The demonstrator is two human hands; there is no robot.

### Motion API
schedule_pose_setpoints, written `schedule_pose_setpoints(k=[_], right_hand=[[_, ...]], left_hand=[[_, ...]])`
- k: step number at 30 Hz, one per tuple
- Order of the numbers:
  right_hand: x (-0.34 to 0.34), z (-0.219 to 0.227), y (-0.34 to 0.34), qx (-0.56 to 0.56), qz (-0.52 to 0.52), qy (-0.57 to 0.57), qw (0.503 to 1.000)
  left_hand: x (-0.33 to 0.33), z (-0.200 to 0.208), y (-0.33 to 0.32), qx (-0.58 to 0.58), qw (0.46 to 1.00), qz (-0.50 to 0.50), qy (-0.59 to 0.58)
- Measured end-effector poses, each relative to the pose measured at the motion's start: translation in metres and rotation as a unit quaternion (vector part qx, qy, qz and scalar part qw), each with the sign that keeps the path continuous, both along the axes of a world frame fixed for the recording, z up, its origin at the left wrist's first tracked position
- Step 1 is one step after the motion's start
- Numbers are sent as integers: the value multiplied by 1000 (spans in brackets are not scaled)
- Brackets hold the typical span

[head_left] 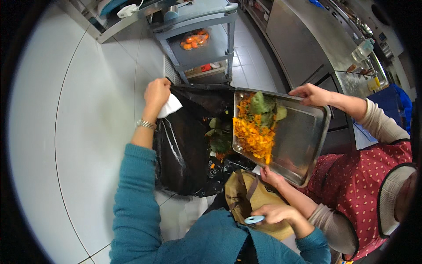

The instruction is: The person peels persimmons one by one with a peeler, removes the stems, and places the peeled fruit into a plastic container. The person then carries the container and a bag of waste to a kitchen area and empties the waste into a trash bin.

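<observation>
My left hand (157,93) is closed on the rim of a black bin bag (176,149), with a piece of white paper (170,106) by the palm. Low in front of me, my right hand (278,214) grips a tool by its light blue handle (254,219); the rest of it is hidden. A co-worker's two hands (310,94) hold a metal tray (301,132) against the bag's right side. Orange scraps (255,136) and large green pieces (262,105) lie at the tray's bag end. More green and orange scraps (220,136) show inside the bag.
A yellowish bag (241,191) with handles stands below the tray. Ahead is a grey trolley (193,20) with a bag of orange fruit (195,39) on its shelf. A steel counter (303,33) runs along the right, and a white tiled wall (88,132) stands left.
</observation>
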State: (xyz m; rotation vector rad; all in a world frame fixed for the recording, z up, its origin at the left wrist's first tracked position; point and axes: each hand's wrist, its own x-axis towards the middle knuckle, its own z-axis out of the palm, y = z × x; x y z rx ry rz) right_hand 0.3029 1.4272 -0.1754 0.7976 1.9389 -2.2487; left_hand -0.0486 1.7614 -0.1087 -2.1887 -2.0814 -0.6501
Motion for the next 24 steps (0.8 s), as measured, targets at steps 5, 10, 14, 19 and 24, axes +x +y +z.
schedule_pose_setpoints(k=[5,10,14,19,24], right_hand=[[16,-18,-46,55,0,-86,995],[34,-14,-49,55,-12,-84,995],[44,9,-52,51,-25,-94,994],[45,24,-59,39,-57,-86,994],[44,24,-77,46,-74,-114,990]], left_hand=[[11,13,-9,9,999,13,-27],[12,3,7,29,999,4,-39],[17,-3,9,37,997,24,-64],[15,5,-9,40,996,7,-75],[22,8,-37,64,998,29,-10]])
